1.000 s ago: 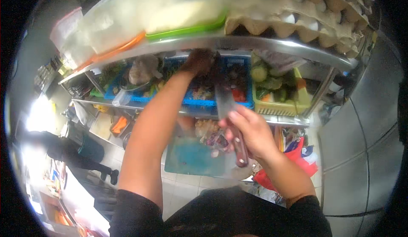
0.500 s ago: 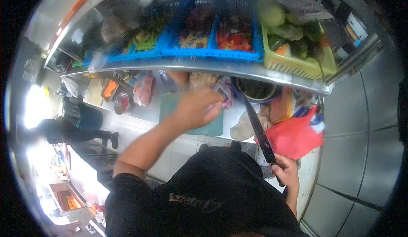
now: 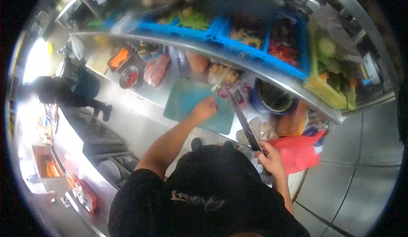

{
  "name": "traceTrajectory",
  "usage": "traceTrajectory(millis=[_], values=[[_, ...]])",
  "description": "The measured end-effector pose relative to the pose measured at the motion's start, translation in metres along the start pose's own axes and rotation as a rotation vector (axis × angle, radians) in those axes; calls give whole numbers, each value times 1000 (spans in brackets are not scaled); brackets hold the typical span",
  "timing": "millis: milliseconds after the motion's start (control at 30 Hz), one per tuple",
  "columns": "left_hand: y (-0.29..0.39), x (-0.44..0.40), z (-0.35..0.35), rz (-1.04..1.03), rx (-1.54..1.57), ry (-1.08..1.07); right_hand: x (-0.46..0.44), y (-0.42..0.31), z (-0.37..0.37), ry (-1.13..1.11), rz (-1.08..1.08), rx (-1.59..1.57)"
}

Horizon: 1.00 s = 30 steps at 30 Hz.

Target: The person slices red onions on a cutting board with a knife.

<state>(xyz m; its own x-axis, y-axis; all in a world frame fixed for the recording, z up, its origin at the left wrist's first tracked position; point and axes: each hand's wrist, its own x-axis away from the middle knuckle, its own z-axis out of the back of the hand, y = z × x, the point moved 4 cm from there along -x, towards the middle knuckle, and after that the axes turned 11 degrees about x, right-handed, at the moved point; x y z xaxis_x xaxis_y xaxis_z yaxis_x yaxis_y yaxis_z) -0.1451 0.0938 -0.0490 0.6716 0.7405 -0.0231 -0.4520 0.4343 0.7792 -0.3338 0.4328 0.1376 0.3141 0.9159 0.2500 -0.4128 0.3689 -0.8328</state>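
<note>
My left hand (image 3: 205,108) is closed above the green cutting board (image 3: 180,97). A small reddish-purple bit shows at its fingers, too little to name. In my right hand (image 3: 272,158) is a large knife (image 3: 246,126), gripped by its dark handle, the long dark blade pointing up and away toward the bags. Behind the board lie a clear bag with purple pieces (image 3: 240,93) and a bag of pale yellowish chunks (image 3: 223,74).
Blue crates (image 3: 204,35) and a yellow basket (image 3: 325,92) of vegetables stand on the shelf above. Right of the board are a dark pot (image 3: 272,99) and a red bag (image 3: 295,154). Bagged meat (image 3: 157,69) and a metal bowl (image 3: 128,77) sit left. Another person (image 3: 63,94) stands far left.
My left hand has come away from the bag with purple pieces, back over the cutting board. My right hand has moved up and slightly left with the knife. The view has shifted.
</note>
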Motion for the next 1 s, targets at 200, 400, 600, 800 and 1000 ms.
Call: traceTrajectory(millis=[200, 400, 600, 800, 1000], values=[[17, 28, 48, 75, 180, -87, -49, -1, -17, -76, 10, 108], [45, 59, 45, -172, 82, 164, -102, -55, -46, -59, 109, 414], [48, 65, 40, -173, 140, 117, -160, -48, -97, -185, 156, 774], [34, 71, 40, -246, 192, 159, -179, -59, -120, -361, 0, 858], [46, 72, 45, -298, 161, 137, -179, -42, -131, -430, -50, 851]])
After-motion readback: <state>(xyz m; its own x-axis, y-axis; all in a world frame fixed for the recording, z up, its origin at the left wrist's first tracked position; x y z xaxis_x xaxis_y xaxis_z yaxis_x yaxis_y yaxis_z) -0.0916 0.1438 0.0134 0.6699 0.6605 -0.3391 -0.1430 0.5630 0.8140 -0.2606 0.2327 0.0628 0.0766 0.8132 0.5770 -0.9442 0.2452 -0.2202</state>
